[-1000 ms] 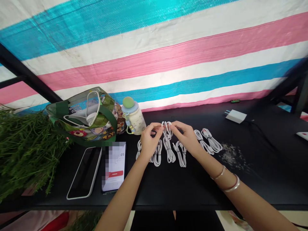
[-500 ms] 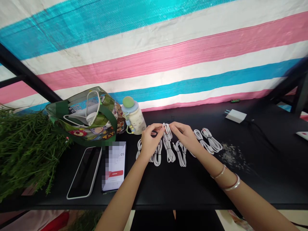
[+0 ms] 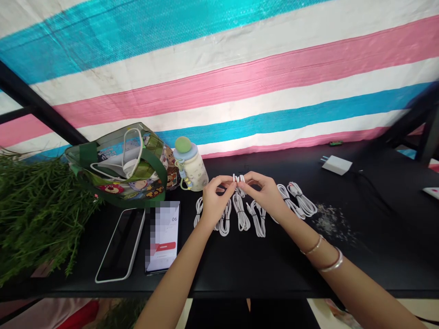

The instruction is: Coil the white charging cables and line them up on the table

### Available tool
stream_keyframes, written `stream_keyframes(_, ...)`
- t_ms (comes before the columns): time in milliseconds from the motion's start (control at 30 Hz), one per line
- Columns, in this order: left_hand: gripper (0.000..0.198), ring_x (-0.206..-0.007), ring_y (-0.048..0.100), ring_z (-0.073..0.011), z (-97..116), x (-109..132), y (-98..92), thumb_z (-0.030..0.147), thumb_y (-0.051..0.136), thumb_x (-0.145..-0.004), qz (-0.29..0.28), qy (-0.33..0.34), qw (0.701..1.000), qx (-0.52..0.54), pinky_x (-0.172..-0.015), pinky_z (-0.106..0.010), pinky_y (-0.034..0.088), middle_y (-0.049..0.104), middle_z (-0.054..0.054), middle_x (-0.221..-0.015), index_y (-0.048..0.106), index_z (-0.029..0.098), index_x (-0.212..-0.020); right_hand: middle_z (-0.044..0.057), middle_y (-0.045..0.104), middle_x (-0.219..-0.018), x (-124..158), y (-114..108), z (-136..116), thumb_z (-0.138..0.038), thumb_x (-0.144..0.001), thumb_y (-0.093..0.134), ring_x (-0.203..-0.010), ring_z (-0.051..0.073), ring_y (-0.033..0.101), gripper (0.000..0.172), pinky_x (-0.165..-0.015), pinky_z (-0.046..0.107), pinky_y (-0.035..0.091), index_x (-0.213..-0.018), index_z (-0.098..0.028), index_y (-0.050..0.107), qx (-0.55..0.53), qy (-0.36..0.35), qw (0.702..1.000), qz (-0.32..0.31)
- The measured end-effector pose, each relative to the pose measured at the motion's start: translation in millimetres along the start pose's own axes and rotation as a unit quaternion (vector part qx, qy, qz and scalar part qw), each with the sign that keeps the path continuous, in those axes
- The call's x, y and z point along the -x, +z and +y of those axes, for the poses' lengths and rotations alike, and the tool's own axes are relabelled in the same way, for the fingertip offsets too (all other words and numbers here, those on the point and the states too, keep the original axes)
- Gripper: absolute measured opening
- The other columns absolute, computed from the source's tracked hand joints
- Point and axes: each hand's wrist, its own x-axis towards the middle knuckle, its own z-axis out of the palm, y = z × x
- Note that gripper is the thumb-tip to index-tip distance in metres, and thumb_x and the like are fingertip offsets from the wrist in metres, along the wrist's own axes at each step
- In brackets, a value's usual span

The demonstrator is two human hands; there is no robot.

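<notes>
Between my left hand [image 3: 218, 195] and my right hand [image 3: 261, 189], a coiled white cable [image 3: 239, 179] is pinched at the fingertips, held over the black table. Both hands are closed on it, and the fingers cover part of the coil. Just below lies a bundled white cable [image 3: 242, 214] with a dark tie. To its right rests another tied cable [image 3: 258, 219]; to its left a further bundle [image 3: 224, 219] is partly behind my left hand. Beyond my right hand lie two more tied cables, one the outer cable bundle [image 3: 302, 199].
On the left stand a clear green-trimmed bag [image 3: 151, 201], a cream bottle [image 3: 197, 176] and green foliage [image 3: 41, 219]. Two phones lie in front, a dark phone [image 3: 120, 246] and a lit phone [image 3: 168, 233]. A white charger [image 3: 336, 165] sits right, near scattered pale bits [image 3: 331, 221].
My right fingertips have shifted inward and lower, closing nearer to my left ones on the held coil. The lit phone's digits have changed from 05 to 06.
</notes>
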Motion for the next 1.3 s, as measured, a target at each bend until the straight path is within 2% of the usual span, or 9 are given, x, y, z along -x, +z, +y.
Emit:
stream_keyframes(167,0.004,-0.073,0.064,-0.0145,-0.4,-0.6,0.6,0.023,0.063,-0.073,-0.011,-0.025,1.0,0.015,-0.062,-0.023,0.049,0.07,-0.001,-0.075,0.066,0.02,-0.074,0.0,0.062,-0.063,-1.0,-0.4,0.9,-0.047,-0.072,0.066,-0.062,0.016,0.059,0.028,-0.063,0.03,0.047,-0.064,-0.02,0.061,-0.013,0.001,1.0,0.007)
stream_keyframes(433,0.007,-0.073,0.062,-0.0137,1.1,-2.0,-0.1,0.025,0.06,-0.073,-0.019,-0.075,0.994,0.076,-0.06,-0.021,0.048,0.064,0.0,-0.071,0.061,0.018,-0.07,0.001,0.064,-0.067,0.2,-0.8,-2.7,-0.039,-0.072,0.065,-0.066,0.017,0.061,0.019,-0.066,0.032,0.048,-0.069,-0.021,0.061,0.013,-0.01,1.0,-0.023)
stream_keyframes(667,0.012,-0.078,0.063,-0.0136,-0.5,-3.9,-2.1,0.029,0.052,-0.075,-0.009,-0.082,0.99,0.116,-0.068,-0.022,0.049,0.064,0.0,-0.072,0.053,0.019,-0.069,0.0,0.061,-0.065,-2.2,-4.5,-2.0,-0.046,-0.072,0.066,-0.063,0.015,0.059,0.027,-0.063,0.031,0.048,-0.069,-0.021,0.056,-0.041,0.013,0.998,0.037)
stream_keyframes(767,0.014,-0.078,0.064,-0.0136,-1.5,-4.2,-3.2,0.03,0.046,-0.078,0.009,-0.091,0.988,0.123,-0.069,-0.023,0.05,0.063,0.0,-0.071,0.049,0.02,-0.069,-0.001,0.059,-0.06,-3.2,-7.4,-3.0,-0.053,-0.072,0.064,-0.059,0.015,0.058,0.033,-0.059,0.03,0.047,-0.071,-0.022,0.053,-0.074,0.039,0.995,0.061)
stream_keyframes(900,0.017,-0.076,0.065,-0.0135,-2.7,-5.7,-4.9,0.033,0.042,-0.081,0.038,-0.104,0.987,0.118,-0.069,-0.024,0.051,0.061,0.001,-0.067,0.046,0.021,-0.069,-0.002,0.056,-0.056,-5.3,-9.7,-1.4,-0.06,-0.073,0.06,-0.054,0.014,0.053,0.039,-0.055,0.029,0.045,-0.071,-0.023,0.052,-0.085,0.036,0.99,0.102)
stream_keyframes(1133,0.016,-0.072,0.066,-0.0131,-4.8,-8.3,-6.2,0.035,0.05,-0.08,0.072,-0.099,0.982,0.141,-0.065,-0.022,0.051,0.061,0.001,-0.071,0.053,0.02,-0.075,-0.003,0.056,-0.054,-7.2,-11.1,2.5,-0.059,-0.073,0.062,-0.053,0.013,0.054,0.037,-0.053,0.028,0.045,-0.072,-0.023,0.055,-0.088,0.027,0.987,0.13)
stream_keyframes(1300,0.016,-0.075,0.065,-0.0138,-3.0,-6.5,-4.3,0.035,0.056,-0.079,0.03,-0.07,0.989,0.124,-0.07,-0.024,0.051,0.063,0.0,-0.074,0.059,0.019,-0.078,0.0,0.061,-0.059,-5.2,-10.7,-1.4,-0.057,-0.072,0.064,-0.059,0.015,0.059,0.036,-0.061,0.031,0.05,-0.075,-0.022,0.061,-0.08,0.024,0.993,0.088)
